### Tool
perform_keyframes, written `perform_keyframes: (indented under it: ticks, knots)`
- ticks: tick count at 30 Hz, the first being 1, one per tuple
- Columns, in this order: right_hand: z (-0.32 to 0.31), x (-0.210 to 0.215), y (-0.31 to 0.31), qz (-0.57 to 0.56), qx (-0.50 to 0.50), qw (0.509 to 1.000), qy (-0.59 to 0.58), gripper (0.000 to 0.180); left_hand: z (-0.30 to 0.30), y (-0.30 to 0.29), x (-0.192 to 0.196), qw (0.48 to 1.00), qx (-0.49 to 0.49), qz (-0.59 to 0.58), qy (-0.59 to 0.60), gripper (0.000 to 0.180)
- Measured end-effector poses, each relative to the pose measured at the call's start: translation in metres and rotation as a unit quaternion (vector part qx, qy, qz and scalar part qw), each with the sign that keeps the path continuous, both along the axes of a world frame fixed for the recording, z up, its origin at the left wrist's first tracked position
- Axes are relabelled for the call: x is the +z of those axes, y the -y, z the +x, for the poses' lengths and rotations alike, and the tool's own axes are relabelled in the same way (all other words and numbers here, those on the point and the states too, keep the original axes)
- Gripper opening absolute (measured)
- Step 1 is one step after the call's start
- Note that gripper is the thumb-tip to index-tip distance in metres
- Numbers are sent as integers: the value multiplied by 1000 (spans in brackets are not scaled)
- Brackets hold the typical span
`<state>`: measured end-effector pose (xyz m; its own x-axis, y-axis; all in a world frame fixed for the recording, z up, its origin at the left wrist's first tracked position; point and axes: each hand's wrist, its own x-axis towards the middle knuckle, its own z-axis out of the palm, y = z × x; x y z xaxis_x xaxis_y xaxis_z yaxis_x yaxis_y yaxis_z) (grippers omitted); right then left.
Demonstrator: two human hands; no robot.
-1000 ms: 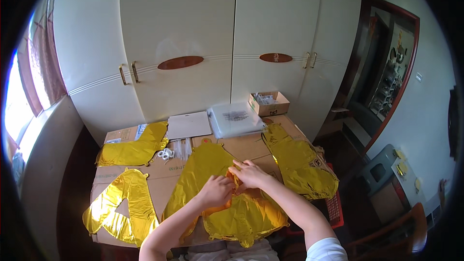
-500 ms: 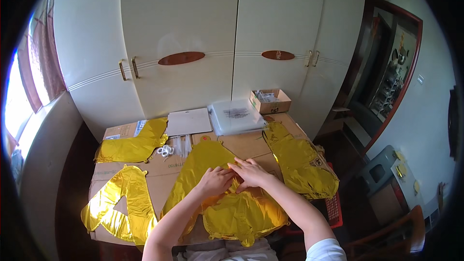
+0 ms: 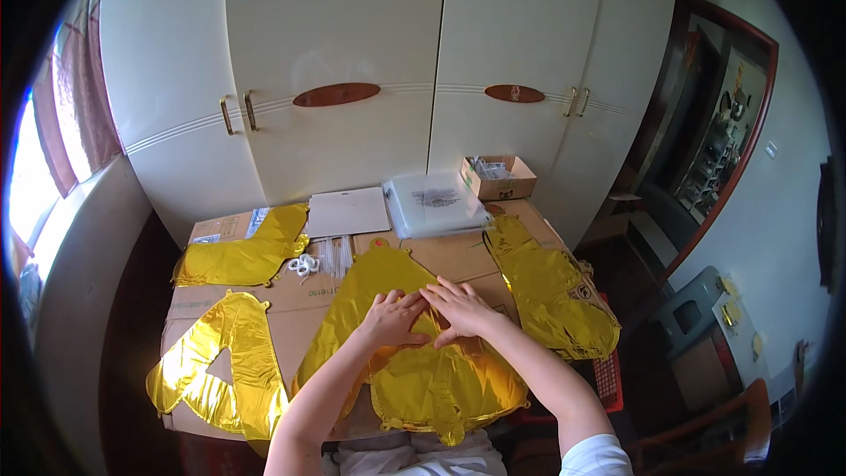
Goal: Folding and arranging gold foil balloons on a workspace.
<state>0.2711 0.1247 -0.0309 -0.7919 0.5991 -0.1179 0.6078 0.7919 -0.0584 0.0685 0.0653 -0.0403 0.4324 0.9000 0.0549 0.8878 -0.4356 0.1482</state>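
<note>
We see both hands pressed flat on a gold foil balloon [image 3: 414,370] that lies in the middle of the worktop [image 3: 282,300], which is covered with flattened brown cardboard. The left hand [image 3: 392,317] rests palm down on the balloon's upper middle, fingers spread and released, grasping nothing. The right hand [image 3: 463,310] lies just beside it, also flat and open, its fingertips touching or nearly touching those of the left. The balloon is deflated and creased, with its narrow top pointing toward the cupboard [image 3: 397,62] and its broad lower part reaching the near edge of the worktop.

Three more gold foil shapes lie around it: one at the near left corner [image 3: 225,366], one at the far left [image 3: 242,256], and one along the right edge [image 3: 546,286]. Behind the balloon we see a white card folder [image 3: 346,211], a clear plastic packet [image 3: 436,201] and a small cardboard box [image 3: 498,176], all close to the cupboard doors. A small white tangle [image 3: 304,266] sits near the far left shape.
</note>
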Motion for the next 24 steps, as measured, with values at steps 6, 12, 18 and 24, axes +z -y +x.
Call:
perform_keyframes:
  ticks: [6, 12, 18, 24]
  knots:
    - [1, 6, 5, -7, -11, 1000, 14, 119, 1, -2, -1, 1000, -1, -5, 4, 86]
    - [32, 6, 33, 9, -36, 983, -180, 92, -6, -3, -9, 1000, 10, 4, 12, 89]
    - [120, -8, 163, 10, -279, 790, -546, 47, 3, -3, -5, 1000, 0, 13, 24, 86]
    - [120, -83, 236, -307, -404, 426, -749, 54, -5, -4, -8, 999, -1, 15, 33, 87]
